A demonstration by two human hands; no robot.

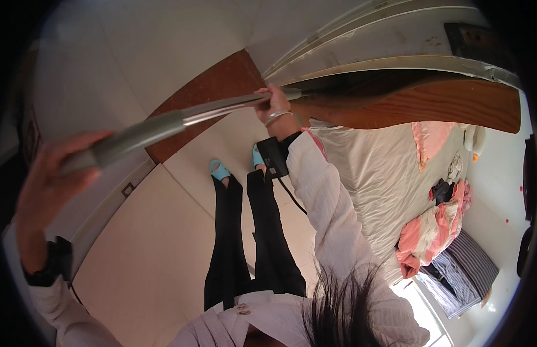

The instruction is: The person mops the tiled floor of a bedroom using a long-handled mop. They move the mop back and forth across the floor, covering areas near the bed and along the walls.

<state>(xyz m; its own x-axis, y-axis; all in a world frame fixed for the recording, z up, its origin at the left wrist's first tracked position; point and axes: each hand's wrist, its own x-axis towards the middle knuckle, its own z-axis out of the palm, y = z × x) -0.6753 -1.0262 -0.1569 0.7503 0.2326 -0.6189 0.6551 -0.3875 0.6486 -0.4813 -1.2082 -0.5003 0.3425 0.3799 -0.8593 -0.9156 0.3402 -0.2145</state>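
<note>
A long pole (140,138) with grey sleeves and a bare shiny metal stretch runs slantwise in front of me. My left hand (56,178) is wrapped round its grey end at the left, slightly blurred. Farther along, my right hand (273,104) grips the shaft, a silver bangle on its wrist. Just past that hand the pole narrows beside a brown wooden panel (459,104), probably a door, and its far end cannot be made out. Black devices with cables are strapped to both my forearms.
A reddish-brown threshold strip (207,102) crosses the floor ahead of my blue slippers (219,169). On the right stands a bed (364,173) with a rumpled sheet and a pink quilt (429,234). A white door frame (359,71) rises at the upper right.
</note>
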